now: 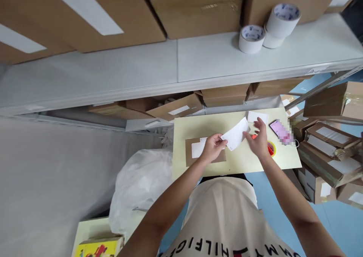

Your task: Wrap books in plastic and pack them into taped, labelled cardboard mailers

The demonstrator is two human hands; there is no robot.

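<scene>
Pinched between the thumb and fingers of my left hand [213, 148] is a white paper label [235, 134], tilted above the pale yellow table. My right hand [257, 139] is just right of the label, fingers spread and curved, its thumb close to the label's right edge. Whether the thumb touches it I cannot tell. Beneath my left hand lies a flat brown cardboard piece [190, 160] with white labels [197, 150] on it. A red tape dispenser with a yellow roll [271, 148] is partly hidden behind my right wrist. Beyond that hand lies another white sheet [257, 117].
A phone [279, 130] with a cable lies at the table's [181, 128] right side. Stacked cardboard boxes [330, 147] stand to the right. A grey shelf [204, 60] with tape rolls [252, 39] and large boxes crosses ahead. A white plastic bag [141, 177] bulges at the left.
</scene>
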